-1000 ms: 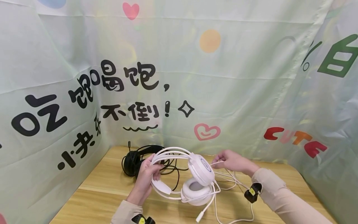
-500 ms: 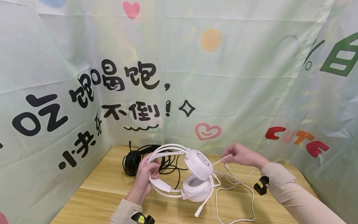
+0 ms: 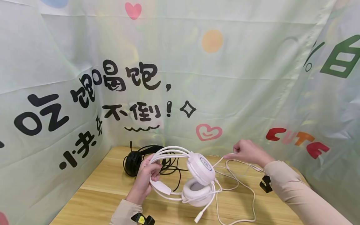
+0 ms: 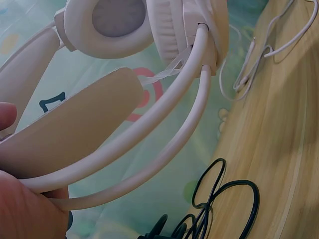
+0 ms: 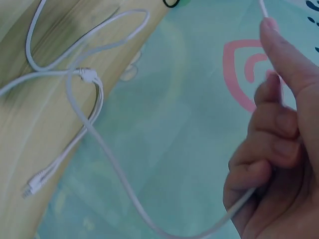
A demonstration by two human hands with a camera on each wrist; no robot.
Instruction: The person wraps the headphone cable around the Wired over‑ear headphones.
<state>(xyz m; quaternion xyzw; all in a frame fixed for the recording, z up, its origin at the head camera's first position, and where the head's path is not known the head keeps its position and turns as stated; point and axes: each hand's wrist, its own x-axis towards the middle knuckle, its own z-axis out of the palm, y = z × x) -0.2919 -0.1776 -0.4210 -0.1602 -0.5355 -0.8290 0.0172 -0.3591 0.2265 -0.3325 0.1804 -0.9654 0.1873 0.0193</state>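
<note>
1. Since a second ago, our right hand (image 3: 250,153) has moved outward, farther from the white headset (image 3: 201,167).
2. Head view: our left hand (image 3: 144,179) holds the headset tilted over the tabletop (image 3: 95,190), with a black headset (image 3: 132,164) behind it towards the left.
3. Left wrist view: we see our left fingers curled round the headband, beside its padded strap (image 4: 94,112).
4. Right wrist view: our right fingers (image 5: 271,149) curl round a white cable (image 5: 110,154), which loops back past a plug end (image 5: 35,184) seen against the tabletop.
</note>
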